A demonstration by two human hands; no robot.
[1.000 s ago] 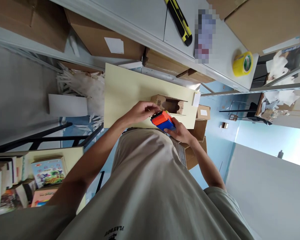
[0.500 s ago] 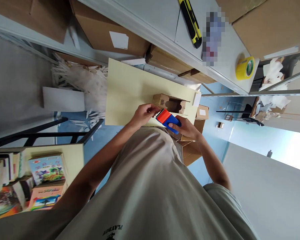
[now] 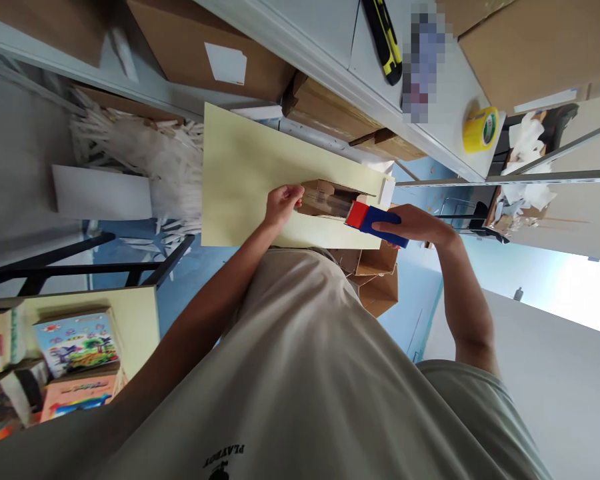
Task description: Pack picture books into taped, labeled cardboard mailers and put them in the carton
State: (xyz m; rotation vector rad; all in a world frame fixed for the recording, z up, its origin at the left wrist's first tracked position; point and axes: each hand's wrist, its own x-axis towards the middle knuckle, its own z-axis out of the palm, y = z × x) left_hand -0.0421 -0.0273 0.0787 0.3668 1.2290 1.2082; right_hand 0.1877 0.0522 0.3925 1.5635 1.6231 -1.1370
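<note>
My right hand (image 3: 409, 223) is wrapped round a blue and red tape dispenser (image 3: 375, 221), to the right of a small open cardboard box (image 3: 316, 208). A clear strip of tape (image 3: 330, 202) appears stretched from the dispenser's red end across the box. At the box's left end, my left hand (image 3: 283, 204) is closed in a pinch on the other end of that strip. The box rests on a pale yellow tabletop (image 3: 245, 180). Its inside is dark and partly covered by the strip.
A white shelf (image 3: 430, 143) runs above the table, bearing a black and yellow utility knife (image 3: 386, 43) and a yellow tape roll (image 3: 481, 129). Cardboard boxes (image 3: 377, 293) stand below the table's near right edge. Books (image 3: 77, 343) lie on another table at lower left.
My right hand has carried the tape dispenser to the right, away from my left hand. A strip of tape now spans between them, over the box.
</note>
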